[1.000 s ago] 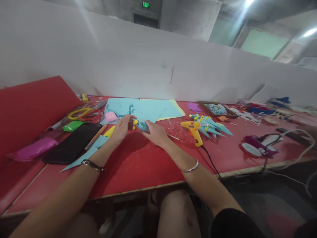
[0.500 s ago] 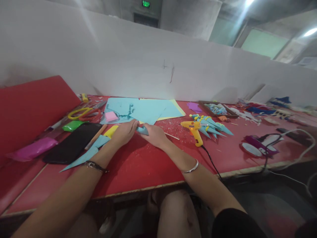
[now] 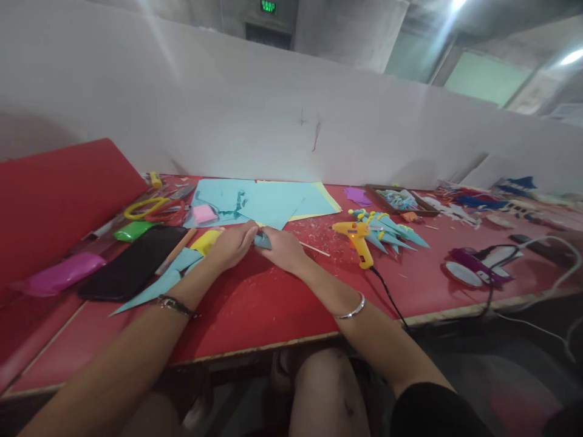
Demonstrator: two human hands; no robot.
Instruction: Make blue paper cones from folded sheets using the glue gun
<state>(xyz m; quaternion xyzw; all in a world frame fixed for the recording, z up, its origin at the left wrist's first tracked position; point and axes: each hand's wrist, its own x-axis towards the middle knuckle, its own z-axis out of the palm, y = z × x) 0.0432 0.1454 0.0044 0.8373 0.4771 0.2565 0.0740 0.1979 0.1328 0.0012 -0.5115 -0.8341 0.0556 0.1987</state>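
Observation:
Between my two hands is a small piece of blue paper (image 3: 262,241), mostly covered by fingers. My left hand (image 3: 233,244) closes on its left side, and my right hand (image 3: 285,247) grips it from the right. Just beyond them lie large light-blue sheets (image 3: 273,203) with cut scraps on top. Left of my left hand are a yellow packet (image 3: 206,241) and blue paper cones (image 3: 159,288). A thin white stick (image 3: 315,249) lies right of my right hand.
A yellow glue gun (image 3: 357,240) with a black cord stands beside finished blue cones (image 3: 387,230) with yellow trim. A black phone (image 3: 132,264), yellow-handled scissors (image 3: 146,208) and coloured clay packs (image 3: 66,273) lie left. A tray (image 3: 403,200) sits back right.
My hands have drawn slightly closer together, and less of the blue paper shows between them. Everything else on the table stays put.

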